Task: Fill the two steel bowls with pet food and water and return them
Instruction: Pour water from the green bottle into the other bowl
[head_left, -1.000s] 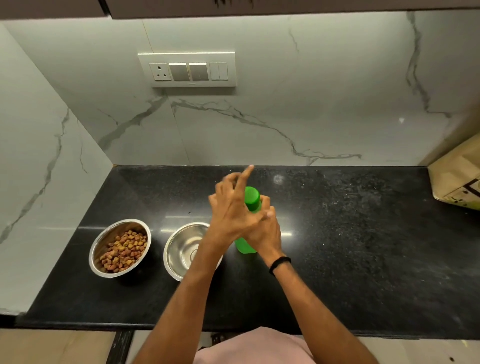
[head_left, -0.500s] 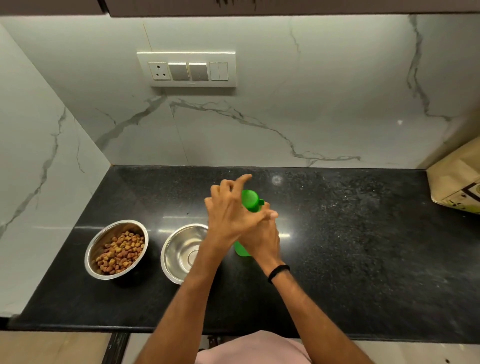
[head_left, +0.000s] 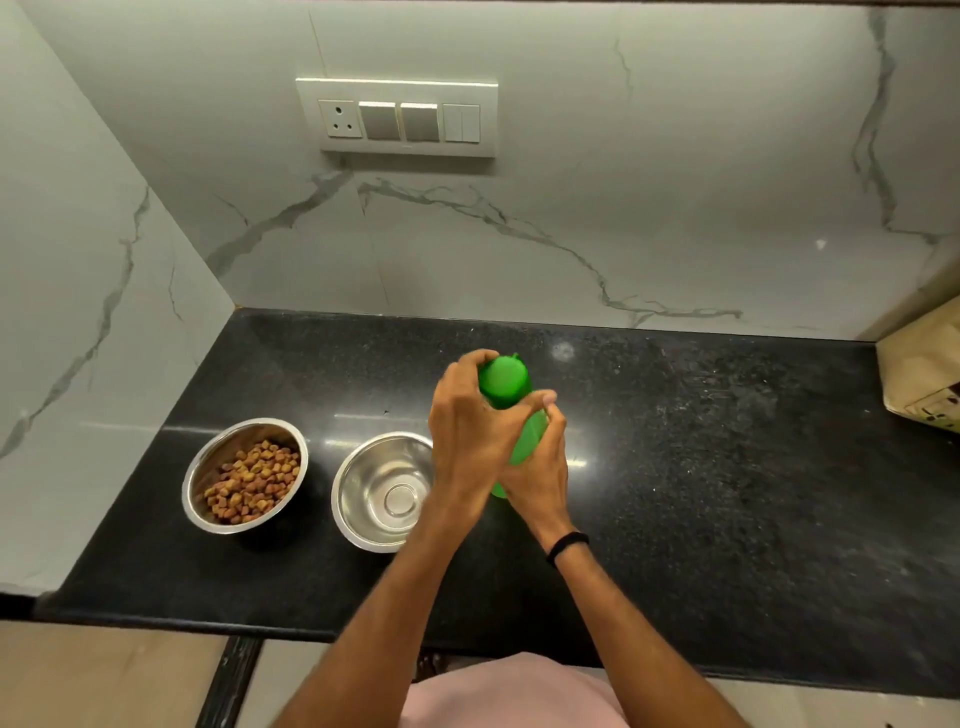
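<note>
the green bottle (head_left: 525, 441) is gripped low by the right hand (head_left: 537, 467), left hand (head_left: 470, 431) wrapping its cap (head_left: 503, 380), beside one kibble-filled steel bowl (head_left: 244, 475) and one empty steel bowl (head_left: 384, 491).

White veined marble walls (head_left: 597, 197) meet a speckled black countertop (head_left: 727, 467).

The left steel bowl (head_left: 244, 475) holds brown kibble (head_left: 253, 480). Just beside it, the right steel bowl (head_left: 382, 491) sits empty on the black counter (head_left: 727, 467).

Single head-worn view, steeply down onto the near black counter (head_left: 727, 467).
</note>
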